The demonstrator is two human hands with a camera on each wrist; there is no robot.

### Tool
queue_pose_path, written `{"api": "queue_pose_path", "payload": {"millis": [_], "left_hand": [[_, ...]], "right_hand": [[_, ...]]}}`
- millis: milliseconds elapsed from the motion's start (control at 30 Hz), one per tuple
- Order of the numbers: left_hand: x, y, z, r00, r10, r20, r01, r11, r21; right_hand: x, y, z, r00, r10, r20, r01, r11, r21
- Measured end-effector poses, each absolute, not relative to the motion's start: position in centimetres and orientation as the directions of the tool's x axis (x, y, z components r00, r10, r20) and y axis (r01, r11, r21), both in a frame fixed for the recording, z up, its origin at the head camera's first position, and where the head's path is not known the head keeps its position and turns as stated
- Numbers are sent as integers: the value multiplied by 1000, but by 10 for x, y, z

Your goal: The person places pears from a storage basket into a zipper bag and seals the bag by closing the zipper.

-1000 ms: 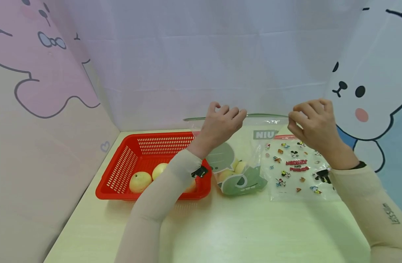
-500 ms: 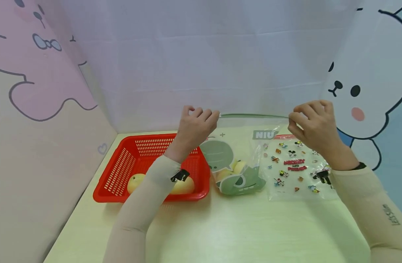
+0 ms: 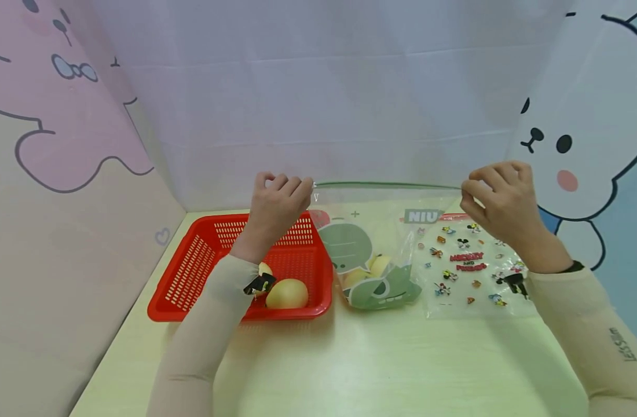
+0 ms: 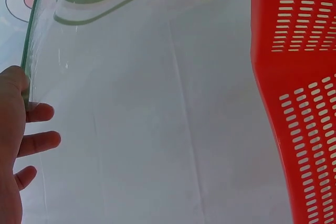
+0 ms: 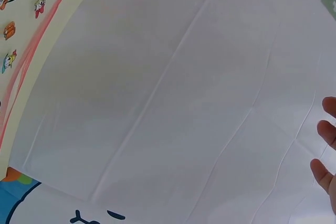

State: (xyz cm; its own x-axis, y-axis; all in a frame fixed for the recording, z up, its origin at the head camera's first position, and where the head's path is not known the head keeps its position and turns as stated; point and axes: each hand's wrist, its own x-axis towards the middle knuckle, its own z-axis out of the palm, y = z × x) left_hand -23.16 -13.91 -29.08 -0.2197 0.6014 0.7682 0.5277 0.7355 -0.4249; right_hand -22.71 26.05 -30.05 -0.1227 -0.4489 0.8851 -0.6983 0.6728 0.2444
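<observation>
A clear zip-lock bag (image 3: 344, 243) with a green dinosaur print and a green zip strip stands upright on the table, round yellow fruit (image 3: 379, 265) inside its lower part. My left hand (image 3: 278, 204) pinches the left end of the strip, above the red basket. In the left wrist view the thumb and index finger of my left hand (image 4: 13, 129) grip the bag's edge, the other fingers held apart from it. My right hand (image 3: 501, 200) pinches the strip's right end. Only some fingertips of my right hand (image 5: 326, 140) show in the right wrist view.
To the left stands a red plastic basket (image 3: 318, 301) holding yellow fruit (image 3: 287, 293), partly hidden by my left arm. A flat clear bag (image 3: 469, 284) with cartoon prints and a red zip lies on the table (image 3: 381, 359) at right. A pale curtain (image 3: 329, 116) hangs behind.
My left hand has slid leftward along the green strip to its left end. My right hand has stayed at the right end, nearly still. More of the basket's right side shows now.
</observation>
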Motion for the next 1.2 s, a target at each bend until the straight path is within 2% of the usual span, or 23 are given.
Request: {"api": "queue_pose_path", "payload": {"millis": [133,533,667,767,833,867,933,1000,1067,1100,1200], "left_hand": [[-229,-150,-292,-237,601,763,532,738,-416],[-229,-156,-294,-221,584,781,563,730,-387],[-229,-152,-300,-249,524,814,641,719,-267],[-226,-148,-306,-336,457,824,734,676,-75],[-222,-145,-311,-433,418,799,775,626,92],[-220,-143,-313,-487,404,774,783,594,183],[-216,-141,-317,-592,383,709,775,515,368],[-212,-140,-322,-679,377,630,731,424,535],[-210,-138,-327,-735,381,561,674,319,666],[-209,-138,-329,-757,388,526,639,269,721],[-208,-137,-338,-796,429,426,534,167,829]], "right_hand": [[-227,261,-301,-118,-449,886,-698,672,247],[-224,258,-300,-129,-439,889,-717,661,223],[-225,255,-303,-122,-384,915,-752,637,167],[-226,252,-308,-135,-337,932,-793,601,102],[-224,251,-311,-201,-317,927,-821,570,17],[-222,251,-313,-267,-316,910,-828,559,-49],[-214,249,-318,-442,-321,838,-811,543,-219],[-206,246,-322,-621,-327,712,-742,536,-402],[-199,242,-327,-739,-345,579,-663,523,-535],[-197,240,-329,-774,-358,523,-631,511,-584],[-196,236,-337,-810,-421,408,-578,454,-679]]}}
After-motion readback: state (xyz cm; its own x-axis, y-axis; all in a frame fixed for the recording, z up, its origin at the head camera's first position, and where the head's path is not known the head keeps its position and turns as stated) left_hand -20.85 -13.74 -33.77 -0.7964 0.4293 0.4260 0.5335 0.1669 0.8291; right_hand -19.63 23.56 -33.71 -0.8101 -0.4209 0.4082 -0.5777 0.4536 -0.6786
